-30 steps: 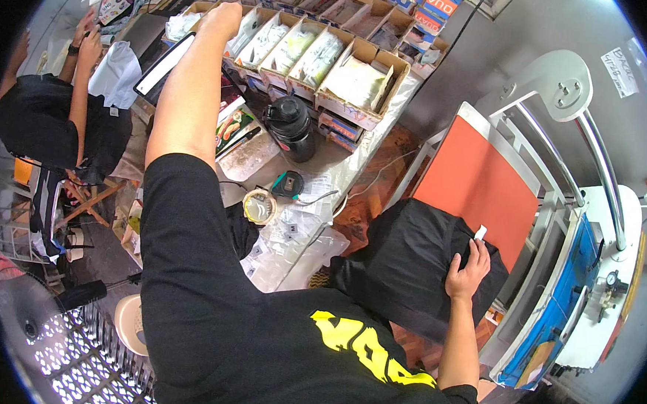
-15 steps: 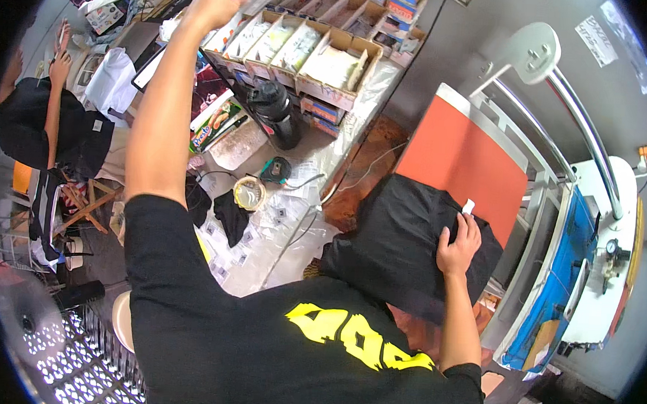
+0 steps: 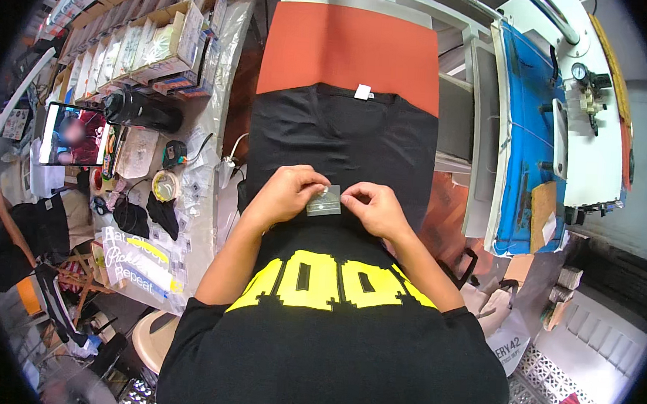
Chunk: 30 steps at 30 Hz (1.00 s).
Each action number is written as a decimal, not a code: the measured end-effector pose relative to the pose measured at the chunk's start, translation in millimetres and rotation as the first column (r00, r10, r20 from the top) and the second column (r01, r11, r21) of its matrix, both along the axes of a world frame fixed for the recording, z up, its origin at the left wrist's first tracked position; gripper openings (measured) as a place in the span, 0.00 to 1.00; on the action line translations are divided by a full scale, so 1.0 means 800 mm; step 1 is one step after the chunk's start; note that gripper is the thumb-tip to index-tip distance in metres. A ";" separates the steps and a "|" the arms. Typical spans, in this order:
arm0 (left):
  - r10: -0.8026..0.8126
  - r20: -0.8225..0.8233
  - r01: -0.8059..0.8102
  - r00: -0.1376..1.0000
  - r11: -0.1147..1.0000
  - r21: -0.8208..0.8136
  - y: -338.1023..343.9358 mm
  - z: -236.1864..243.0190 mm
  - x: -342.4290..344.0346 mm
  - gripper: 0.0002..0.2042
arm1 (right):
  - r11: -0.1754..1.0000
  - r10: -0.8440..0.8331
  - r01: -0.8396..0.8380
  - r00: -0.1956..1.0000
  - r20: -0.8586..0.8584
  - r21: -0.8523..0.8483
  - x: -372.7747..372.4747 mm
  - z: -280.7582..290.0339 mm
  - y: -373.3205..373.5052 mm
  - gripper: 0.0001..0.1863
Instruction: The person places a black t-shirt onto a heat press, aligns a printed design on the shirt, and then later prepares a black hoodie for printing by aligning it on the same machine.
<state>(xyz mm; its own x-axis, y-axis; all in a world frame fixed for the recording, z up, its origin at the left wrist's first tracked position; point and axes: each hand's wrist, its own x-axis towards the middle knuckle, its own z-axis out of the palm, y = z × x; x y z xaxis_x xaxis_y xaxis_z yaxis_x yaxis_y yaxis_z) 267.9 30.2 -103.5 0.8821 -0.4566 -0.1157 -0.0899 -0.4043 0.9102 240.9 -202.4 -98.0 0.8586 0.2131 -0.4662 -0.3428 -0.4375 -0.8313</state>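
A small square of clear film [image 3: 325, 201] with a faint grey print is held up in front of my chest. My left hand [image 3: 291, 193] pinches its left side between thumb and fingers. At its right edge, the thumb and forefinger of my right hand [image 3: 375, 207] are pressed together and seem to grip it. Beneath and beyond my hands a black T-shirt [image 3: 394, 143] lies spread out, neckline away from me, with a white label [image 3: 363, 92] at the collar. It covers the near part of a red-orange press pad [image 3: 348, 48].
On the left table stand boxes of plastic packets [image 3: 151, 47], a black bottle [image 3: 142, 109], a tablet [image 3: 74, 135], a tape roll [image 3: 165, 186] and a printed sheet [image 3: 138, 261]. To the right is a white press machine [image 3: 594, 144] with a gauge. Another person [image 3: 21, 235] sits far left.
My left hand has come down from the boxes and now pinches the film. My right hand has left the shirt. The shirt, bunched before, now lies flatter, and my view has turned right.
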 end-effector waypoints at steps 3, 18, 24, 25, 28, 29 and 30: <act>-0.037 0.030 0.037 0.999 0.999 0.013 -0.024 0.004 0.006 0.07 | 0.996 0.066 -0.063 0.997 0.051 -0.060 0.015 0.000 -0.020 0.12; -0.044 0.705 -0.174 0.708 0.956 0.235 -0.058 -0.037 0.111 0.16 | 0.956 -0.026 0.042 0.998 0.058 -0.289 0.204 -0.025 -0.038 0.14; 0.076 0.664 -0.268 0.743 0.944 0.191 -0.048 -0.063 0.102 0.13 | 0.862 0.154 0.176 0.802 0.577 -0.475 0.141 -0.021 -0.034 0.15; 0.096 0.643 -0.273 0.760 0.945 0.182 -0.046 -0.067 0.100 0.12 | 0.838 0.237 0.218 0.681 0.693 -0.500 0.125 -0.030 -0.034 0.14; 0.028 0.653 -0.229 0.757 0.947 0.224 -0.044 -0.071 0.106 0.11 | 0.814 0.265 0.244 0.651 0.711 -0.527 0.111 -0.058 -0.041 0.12; 0.040 0.647 -0.231 0.762 0.949 0.214 -0.045 -0.069 0.107 0.11 | 0.794 0.289 0.263 0.630 0.721 -0.548 0.113 -0.060 -0.041 0.12; 0.051 0.640 -0.233 0.767 0.951 0.203 -0.046 -0.067 0.107 0.11 | 0.788 0.279 0.274 0.639 0.717 -0.551 0.113 -0.061 -0.038 0.11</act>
<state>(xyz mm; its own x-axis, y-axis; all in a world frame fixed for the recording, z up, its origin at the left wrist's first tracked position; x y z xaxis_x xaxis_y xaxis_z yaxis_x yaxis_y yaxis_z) 353.4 -6.7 -157.3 0.8518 -0.3539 0.3863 -0.5195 -0.6661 0.5352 331.1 -232.7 -147.0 0.9420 0.1519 0.2991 0.2587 -0.8967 -0.3593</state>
